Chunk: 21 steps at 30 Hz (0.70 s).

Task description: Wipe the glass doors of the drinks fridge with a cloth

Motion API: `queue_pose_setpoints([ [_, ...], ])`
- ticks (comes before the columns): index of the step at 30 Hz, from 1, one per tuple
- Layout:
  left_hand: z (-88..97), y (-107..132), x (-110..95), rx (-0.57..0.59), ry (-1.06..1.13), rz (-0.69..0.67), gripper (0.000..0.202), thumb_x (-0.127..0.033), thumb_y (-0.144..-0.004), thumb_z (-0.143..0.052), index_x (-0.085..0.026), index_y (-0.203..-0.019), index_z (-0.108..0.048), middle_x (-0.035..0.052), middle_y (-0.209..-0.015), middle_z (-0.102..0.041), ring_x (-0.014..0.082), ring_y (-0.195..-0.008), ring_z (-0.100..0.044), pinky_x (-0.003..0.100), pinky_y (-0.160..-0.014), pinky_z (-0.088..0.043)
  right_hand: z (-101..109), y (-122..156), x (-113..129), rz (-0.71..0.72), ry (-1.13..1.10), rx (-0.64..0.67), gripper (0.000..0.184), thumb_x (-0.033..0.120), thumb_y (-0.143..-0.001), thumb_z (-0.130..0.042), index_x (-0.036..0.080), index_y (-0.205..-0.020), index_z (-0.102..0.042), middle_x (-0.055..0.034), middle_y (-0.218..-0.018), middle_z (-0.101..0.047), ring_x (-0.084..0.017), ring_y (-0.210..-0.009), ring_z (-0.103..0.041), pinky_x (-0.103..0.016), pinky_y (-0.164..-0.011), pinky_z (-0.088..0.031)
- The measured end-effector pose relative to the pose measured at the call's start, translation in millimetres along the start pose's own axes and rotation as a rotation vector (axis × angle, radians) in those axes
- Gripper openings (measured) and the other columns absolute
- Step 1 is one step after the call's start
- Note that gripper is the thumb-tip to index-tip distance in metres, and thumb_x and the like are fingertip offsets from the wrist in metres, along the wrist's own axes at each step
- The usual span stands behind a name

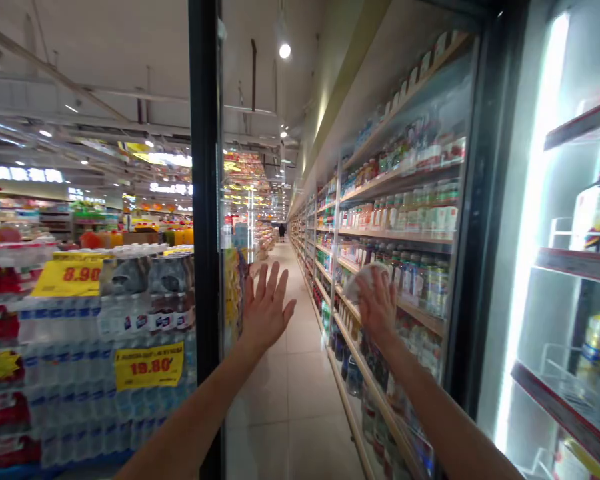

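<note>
An open glass fridge door [330, 167] with a black frame [205, 200] stands in front of me, and the shop aisle shows through it. My left hand [267, 303] lies flat on the glass with its fingers spread and holds nothing. My right hand [379, 308] presses a crumpled white cloth [364, 277] against the glass further right, about level with the left hand. Both forearms reach up from the bottom of the view.
The lit fridge interior [580, 267] at the right has shelves with bottles and cans. Stacked packs of water bottles [130, 300] with yellow price tags [70, 277] stand at the left. A long tiled aisle [290, 373] runs ahead beside drink shelves; a person stands far down it.
</note>
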<state>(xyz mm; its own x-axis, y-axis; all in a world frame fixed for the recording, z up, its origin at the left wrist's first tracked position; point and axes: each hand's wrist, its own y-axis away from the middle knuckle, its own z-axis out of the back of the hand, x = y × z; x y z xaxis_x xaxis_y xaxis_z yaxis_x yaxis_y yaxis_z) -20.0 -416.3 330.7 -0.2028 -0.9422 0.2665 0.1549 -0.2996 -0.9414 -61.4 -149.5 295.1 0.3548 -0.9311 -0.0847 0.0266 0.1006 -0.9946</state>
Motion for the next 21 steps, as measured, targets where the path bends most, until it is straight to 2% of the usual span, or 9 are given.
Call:
queue_pose_setpoints([
  [2,-2.4,12,-8,0.018,0.005,0.023,0.068,-0.035,-0.089,-0.044,-0.019,-0.146,-0.011,0.0120,-0.148,-0.025,0.0288,-0.139,-0.015,0.054,-0.112,-0.014,6,7,-41,-0.196,0.053,-0.073,0.048,0.022,-0.086,-0.041,0.022,-0.134,-0.045,-0.0126,-0.148,-0.028,-0.032,-0.137,-0.022,-0.059,-0.104,-0.026],
  [4,-5.4,20,-13,0.016,0.005,0.034,0.069,-0.035,-0.088,-0.044,-0.020,-0.146,-0.011,0.0121,-0.148,-0.025,0.0285,-0.139,-0.015,0.054,-0.112,-0.011,8,5,-56,-0.318,0.052,-0.152,0.050,0.021,-0.087,-0.037,0.020,-0.136,-0.042,-0.0144,-0.149,-0.025,-0.032,-0.138,-0.019,-0.060,-0.103,-0.027],
  [7,-9.3,23,-14,-0.015,0.000,0.024,0.070,-0.035,-0.088,-0.045,-0.019,-0.146,-0.009,0.0124,-0.147,-0.026,0.0276,-0.140,-0.013,0.053,-0.113,-0.010,0,-5,-16,-0.238,-0.021,-0.193,0.048,0.021,-0.087,-0.037,0.020,-0.135,-0.043,-0.0128,-0.150,-0.022,-0.031,-0.139,-0.015,-0.059,-0.105,-0.025],
  [10,-11.2,21,-10,-0.036,-0.004,0.015,0.072,-0.035,-0.087,-0.047,-0.018,-0.146,-0.009,0.0131,-0.147,-0.027,0.0270,-0.140,-0.011,0.052,-0.113,-0.011,-10,-10,49,0.004,-0.104,-0.047,0.042,0.026,-0.086,-0.044,0.026,-0.128,-0.052,-0.0079,-0.149,-0.027,-0.030,-0.138,-0.019,-0.056,-0.107,-0.025],
  [12,-11.7,20,-9,-0.028,-0.001,0.019,0.072,-0.035,-0.087,-0.048,-0.018,-0.146,-0.010,0.0134,-0.147,-0.028,0.0273,-0.140,-0.013,0.052,-0.112,-0.012,-11,-4,68,0.129,-0.140,0.048,0.036,0.028,-0.085,-0.050,0.030,-0.120,-0.058,-0.0049,-0.146,-0.034,-0.029,-0.137,-0.023,-0.054,-0.108,-0.025],
  [14,-11.8,20,-8,-0.013,0.002,0.020,0.072,-0.035,-0.087,-0.047,-0.019,-0.146,-0.010,0.0130,-0.147,-0.027,0.0280,-0.139,-0.015,0.053,-0.112,-0.013,-7,10,54,0.175,-0.137,0.077,0.033,0.027,-0.084,-0.052,0.032,-0.115,-0.061,-0.0035,-0.143,-0.038,-0.028,-0.135,-0.027,-0.053,-0.108,-0.026],
  [16,-11.7,21,-9,-0.019,0.004,0.019,0.071,-0.034,-0.088,-0.045,-0.020,-0.146,-0.009,0.0126,-0.147,-0.027,0.0282,-0.139,-0.016,0.053,-0.112,-0.013,1,27,15,0.114,-0.087,0.030,0.033,0.023,-0.085,-0.051,0.030,-0.115,-0.061,-0.0051,-0.144,-0.036,-0.028,-0.135,-0.028,-0.053,-0.107,-0.028],
  [19,-11.8,21,-10,-0.027,0.011,0.023,0.071,-0.035,-0.088,-0.045,-0.020,-0.146,-0.008,0.0126,-0.147,-0.028,0.0279,-0.139,-0.017,0.052,-0.112,-0.012,9,45,-38,-0.186,0.004,-0.130,0.039,0.021,-0.088,-0.043,0.024,-0.125,-0.054,-0.0109,-0.148,-0.028,-0.031,-0.137,-0.023,-0.059,-0.103,-0.030],
  [21,-12.2,21,-10,-0.025,0.009,0.022,0.072,-0.036,-0.088,-0.045,-0.019,-0.146,-0.008,0.0125,-0.147,-0.028,0.0278,-0.139,-0.017,0.052,-0.112,-0.012,8,47,-39,-0.319,-0.004,-0.202,0.043,0.020,-0.089,-0.038,0.022,-0.131,-0.049,-0.0123,-0.150,-0.023,-0.032,-0.139,-0.017,-0.061,-0.103,-0.028],
])
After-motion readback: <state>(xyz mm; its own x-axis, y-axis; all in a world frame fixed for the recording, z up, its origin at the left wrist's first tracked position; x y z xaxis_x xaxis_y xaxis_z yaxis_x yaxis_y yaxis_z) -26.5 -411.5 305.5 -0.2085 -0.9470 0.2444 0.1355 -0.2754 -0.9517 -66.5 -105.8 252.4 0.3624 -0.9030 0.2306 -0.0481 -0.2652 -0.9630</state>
